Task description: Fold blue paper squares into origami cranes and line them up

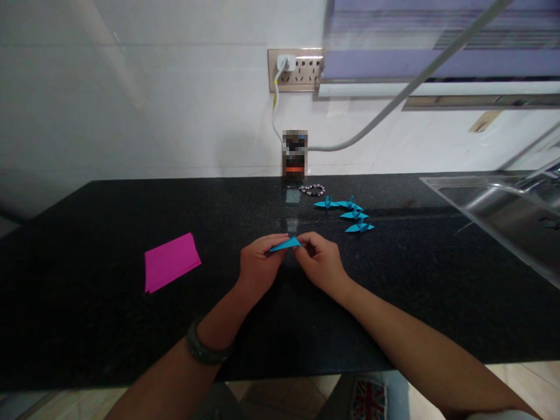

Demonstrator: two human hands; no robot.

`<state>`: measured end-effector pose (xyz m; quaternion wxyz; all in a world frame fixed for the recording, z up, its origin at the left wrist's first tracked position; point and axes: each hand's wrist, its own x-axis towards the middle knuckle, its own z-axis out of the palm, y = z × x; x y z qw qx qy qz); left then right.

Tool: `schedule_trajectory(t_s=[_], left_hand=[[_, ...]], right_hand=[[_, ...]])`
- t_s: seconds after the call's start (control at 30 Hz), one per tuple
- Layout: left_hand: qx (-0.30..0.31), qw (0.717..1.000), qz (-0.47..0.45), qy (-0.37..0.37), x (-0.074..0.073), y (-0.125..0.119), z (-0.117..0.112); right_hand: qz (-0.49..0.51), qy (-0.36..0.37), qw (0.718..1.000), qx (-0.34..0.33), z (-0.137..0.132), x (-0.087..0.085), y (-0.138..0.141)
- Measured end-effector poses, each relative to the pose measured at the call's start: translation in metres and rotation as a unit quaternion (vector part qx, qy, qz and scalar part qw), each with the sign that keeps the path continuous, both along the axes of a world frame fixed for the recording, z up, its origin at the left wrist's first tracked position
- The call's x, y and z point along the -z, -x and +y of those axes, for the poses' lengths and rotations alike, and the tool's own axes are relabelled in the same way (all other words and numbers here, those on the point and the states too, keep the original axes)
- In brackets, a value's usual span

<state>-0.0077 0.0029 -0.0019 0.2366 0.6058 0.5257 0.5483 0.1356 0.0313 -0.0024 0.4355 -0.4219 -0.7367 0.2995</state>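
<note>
Bare forearms (406, 328) are extending from the bottom edge over the black counter (109, 338), a dark bangle (205, 350) circling the left wrist. Left hand (261, 265) and right hand (322, 261) are both closing their grip — fingers pinching a folded blue paper (286, 244) between them. Four blue paper cranes (355, 216) are lying beyond the right hand; pink sheets (172, 262) are resting left of the left hand.

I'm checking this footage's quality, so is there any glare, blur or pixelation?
Head view: pale reflections mark the black countertop; the object by the wall is pixelated; highlights shine on the steel sink; the folded blue paper looks slightly soft, outline clear.
</note>
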Motion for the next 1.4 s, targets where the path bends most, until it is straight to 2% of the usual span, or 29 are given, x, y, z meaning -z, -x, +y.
schedule_trajectory(t_s=[0.1,0.2,0.33,0.47,0.6,0.77,0.9,1.0,1.1,1.27,1.4], left_hand=[[-0.001,0.999,0.032,0.010,0.001,-0.002,-0.004],[0.003,0.998,0.056,0.003,-0.001,-0.004,-0.006],[-0.011,0.998,0.069,0.000,-0.004,-0.006,-0.008],[-0.032,0.998,0.051,0.035,-0.005,-0.006,-0.007],[-0.024,0.996,-0.041,0.080,-0.004,-0.006,-0.003],[0.033,0.973,-0.187,0.134,-0.006,-0.005,0.000],[0.042,0.978,-0.163,0.124,-0.006,-0.002,0.001],[0.039,0.984,-0.125,0.124,-0.005,0.000,0.001],[0.053,0.980,-0.137,0.135,-0.003,0.000,0.000],[0.095,0.968,-0.170,0.158,-0.003,-0.001,0.000],[0.094,0.966,-0.163,0.175,-0.005,-0.001,0.000]], right_hand=[[-0.064,-0.079,0.995,0.015,-0.001,-0.002,-0.003],[-0.115,-0.119,0.986,0.012,-0.001,-0.004,-0.005],[-0.145,-0.133,0.980,0.020,0.000,-0.004,-0.006],[-0.118,-0.121,0.985,0.014,0.002,-0.003,-0.006],[-0.069,-0.084,0.994,0.016,0.003,-0.003,-0.005],[-0.033,-0.014,0.999,-0.022,-0.001,-0.003,-0.001],[0.026,0.053,0.996,-0.067,-0.002,-0.004,0.000],[0.101,0.105,0.988,-0.056,0.002,-0.003,0.000],[0.143,0.153,0.976,-0.054,0.007,-0.002,0.000],[0.152,0.229,0.956,-0.103,0.007,-0.006,0.001],[0.155,0.266,0.943,-0.130,0.006,-0.007,0.002]])
